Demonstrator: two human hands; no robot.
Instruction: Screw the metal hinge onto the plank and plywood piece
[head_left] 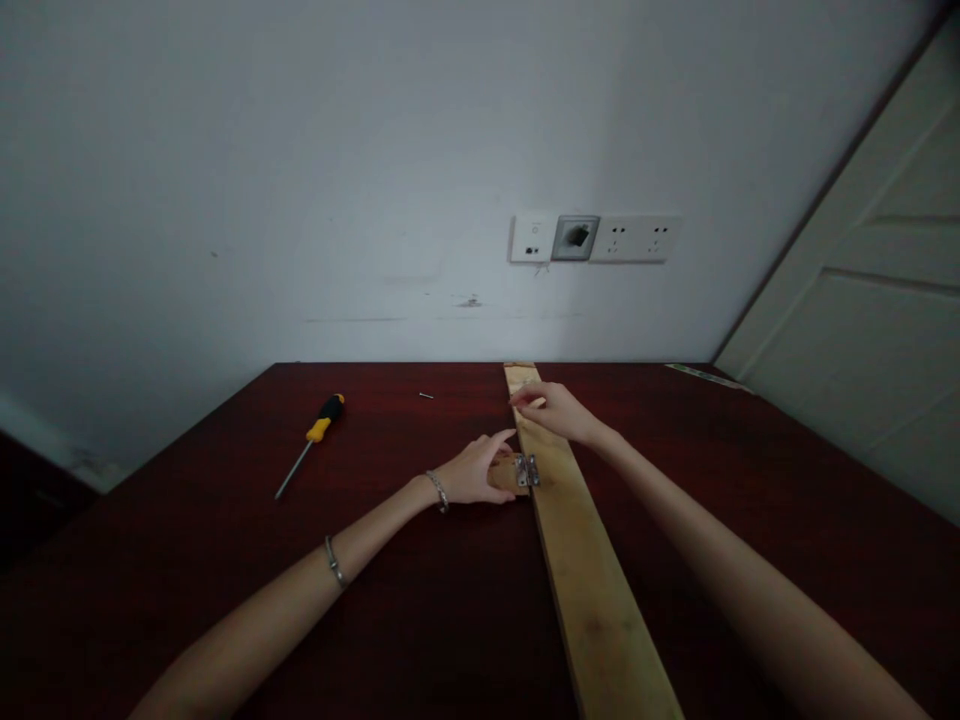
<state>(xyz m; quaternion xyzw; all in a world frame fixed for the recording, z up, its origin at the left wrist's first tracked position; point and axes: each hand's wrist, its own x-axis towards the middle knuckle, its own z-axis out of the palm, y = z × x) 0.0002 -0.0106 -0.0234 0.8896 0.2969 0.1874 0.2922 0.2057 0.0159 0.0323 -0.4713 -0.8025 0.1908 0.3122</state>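
Apparently to keep it from sliding, the left hand [472, 470] is clamped round a short, pale wooden block [504, 478], thumb along the far side and fingers along the near one. That grip holds the block's end against the edge of a long, yellowish wooden plank [592, 570], where a small silvery metal hinge [523, 471] bridges the joint, one leaf on each piece. Lying flat on the dark red wooden desk [405, 620], the plank probably needs little steadying of its own. The right hand [559, 412] is apart from the left, over the plank beyond the hinge, its fingertips drawn together; whether they pinch something small I cannot tell. A black-and-yellow-handled screwdriver [321, 425] lies off to the left, and a thin metal screw or nail [426, 396] near the wall, both seemingly set aside to leave the joint unobstructed.
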